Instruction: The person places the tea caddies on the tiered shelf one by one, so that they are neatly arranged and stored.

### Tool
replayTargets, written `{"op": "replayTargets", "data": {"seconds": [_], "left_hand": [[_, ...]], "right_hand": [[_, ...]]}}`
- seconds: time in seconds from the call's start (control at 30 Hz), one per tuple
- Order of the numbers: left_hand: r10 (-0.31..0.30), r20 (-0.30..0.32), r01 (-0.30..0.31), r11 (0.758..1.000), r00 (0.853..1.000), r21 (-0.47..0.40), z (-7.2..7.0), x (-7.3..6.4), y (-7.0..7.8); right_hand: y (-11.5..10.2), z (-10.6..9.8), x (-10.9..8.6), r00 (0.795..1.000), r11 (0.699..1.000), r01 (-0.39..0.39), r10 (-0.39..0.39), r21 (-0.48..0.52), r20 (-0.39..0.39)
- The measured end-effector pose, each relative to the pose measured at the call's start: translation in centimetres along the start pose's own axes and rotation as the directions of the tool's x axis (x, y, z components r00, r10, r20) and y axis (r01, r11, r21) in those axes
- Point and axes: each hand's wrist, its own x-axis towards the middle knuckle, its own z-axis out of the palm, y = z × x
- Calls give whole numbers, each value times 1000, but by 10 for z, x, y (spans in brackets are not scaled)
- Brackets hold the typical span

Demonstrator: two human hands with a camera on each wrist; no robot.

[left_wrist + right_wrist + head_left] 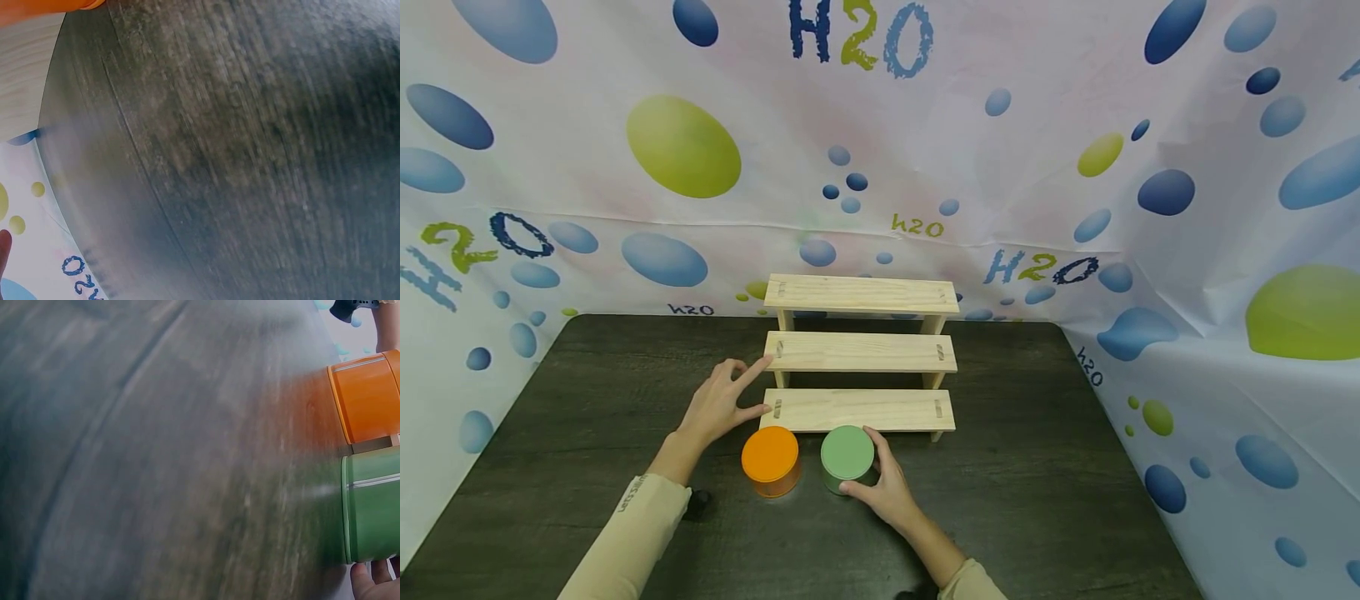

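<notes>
On the dark table (1037,500), before the wooden shelf (861,353), a green can (847,452) is gripped by the right hand (891,493), and an orange can (771,461) is seen near it. At the shelf's left end, the left hand (713,406) is held with spread fingers, nothing being grasped.

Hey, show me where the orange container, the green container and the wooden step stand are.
Orange container (771,458): head view, on its round top.
Green container (847,457): head view, on its round top.
Wooden step stand (861,353): head view, on its middle tier.
</notes>
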Motion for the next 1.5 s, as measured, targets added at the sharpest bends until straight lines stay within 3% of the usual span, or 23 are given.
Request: {"op": "replayTargets", "data": {"seconds": [0.63,1.5], "left_hand": [[5,-8,-5,1000,1000,-6,1,0,0],[-4,5,4,1000,1000,-10,0,0,1]], "right_hand": [[-3,0,-4,999,999,34,-35,-33,-25],[-13,-9,-5,999,999,8,-6,32,-36]]}}
